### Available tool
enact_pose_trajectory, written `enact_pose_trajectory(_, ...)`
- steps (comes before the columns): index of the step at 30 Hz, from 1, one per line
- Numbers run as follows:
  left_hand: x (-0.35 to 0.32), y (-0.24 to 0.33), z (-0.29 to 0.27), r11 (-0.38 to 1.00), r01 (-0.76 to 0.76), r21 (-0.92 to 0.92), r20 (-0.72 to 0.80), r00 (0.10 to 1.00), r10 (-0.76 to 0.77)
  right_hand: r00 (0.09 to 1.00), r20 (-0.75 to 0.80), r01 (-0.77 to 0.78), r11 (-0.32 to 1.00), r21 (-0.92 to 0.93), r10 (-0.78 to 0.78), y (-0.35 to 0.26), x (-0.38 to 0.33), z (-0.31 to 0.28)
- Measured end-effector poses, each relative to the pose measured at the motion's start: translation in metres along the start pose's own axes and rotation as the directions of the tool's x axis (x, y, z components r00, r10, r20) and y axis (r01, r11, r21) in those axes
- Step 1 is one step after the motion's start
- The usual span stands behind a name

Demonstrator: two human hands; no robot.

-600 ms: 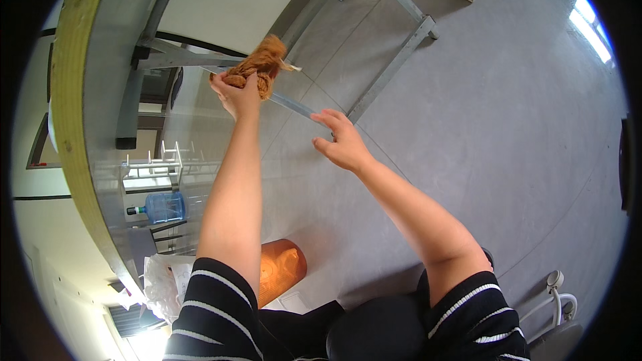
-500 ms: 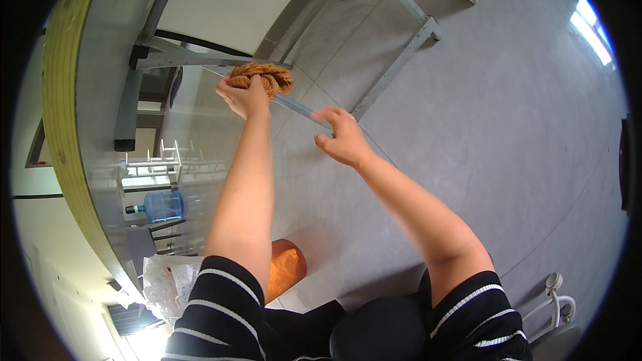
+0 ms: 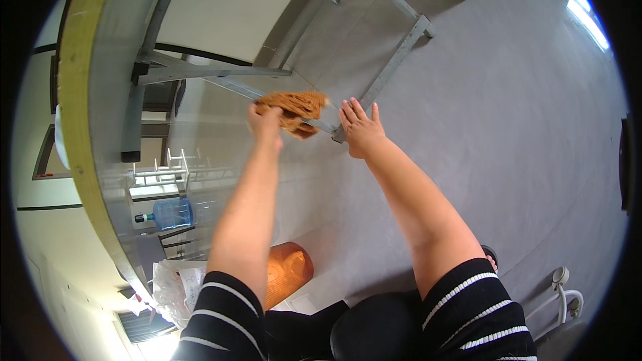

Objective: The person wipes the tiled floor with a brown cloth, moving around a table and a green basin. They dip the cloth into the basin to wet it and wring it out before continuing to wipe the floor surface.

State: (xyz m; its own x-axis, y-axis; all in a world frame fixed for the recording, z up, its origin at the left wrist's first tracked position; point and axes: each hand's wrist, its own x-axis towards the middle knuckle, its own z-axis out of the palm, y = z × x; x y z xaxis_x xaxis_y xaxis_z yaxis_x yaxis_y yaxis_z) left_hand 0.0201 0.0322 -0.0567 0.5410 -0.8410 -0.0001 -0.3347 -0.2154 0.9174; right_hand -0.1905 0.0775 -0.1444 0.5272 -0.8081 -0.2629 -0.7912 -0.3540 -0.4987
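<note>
My left hand [image 3: 266, 124] is closed on a bunched orange-brown cloth [image 3: 296, 104], which lies over a grey metal bar [image 3: 234, 86] of a frame. Part of the cloth hangs below the bar, and it is slightly blurred. To its right, my right hand [image 3: 361, 132] holds nothing; its fingers are stretched out beside the corner where the bar meets another metal leg [image 3: 394, 63]. Whether its fingertips touch the metal, I cannot tell.
A yellow-edged tabletop [image 3: 79, 113] runs along the left. Lower left are a blue water bottle [image 3: 174, 214], a white rack [image 3: 164, 172], a clear plastic bag [image 3: 167, 291] and an orange bin [image 3: 294, 271]. White metal tubing [image 3: 565, 297] stands at lower right.
My left hand has moved the cloth right and nearer along the bar, and the cloth has spread out. My right hand has shifted slightly right, its fingers now straighter.
</note>
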Motion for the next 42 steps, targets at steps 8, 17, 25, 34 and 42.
enact_pose_trajectory(8, 0.057, 0.075, -0.013, 0.961, -0.254, -0.107, -0.162, 0.958, 0.235, 1.0, -0.008, -0.004, 1.0, -0.023, 0.004, 0.004, -0.003, 0.005)
enact_pose_trajectory(17, -0.041, -0.052, 0.025, 0.899, 0.302, -0.318, 0.18, 0.95, -0.256, 1.0, -0.02, 0.014, 1.0, -0.011, -0.015, 0.002, -0.004, 0.004)
enact_pose_trajectory(25, 0.077, 0.058, -0.042, 0.877, 0.007, -0.481, 0.083, 0.996, 0.038, 1.0, -0.006, -0.006, 1.0, -0.023, 0.006, 0.006, -0.002, 0.005)
enact_pose_trajectory(34, 0.003, -0.024, 0.006, 0.927, -0.004, -0.374, 0.144, 0.988, 0.062, 1.0, 0.01, 0.016, 0.999, -0.029, -0.015, 0.008, -0.005, 0.004)
enact_pose_trajectory(42, -0.028, -0.059, 0.016, 0.961, 0.105, -0.254, 0.118, 0.99, -0.077, 1.0, 0.006, 0.003, 0.999, -0.032, -0.003, 0.004, -0.004, -0.002)
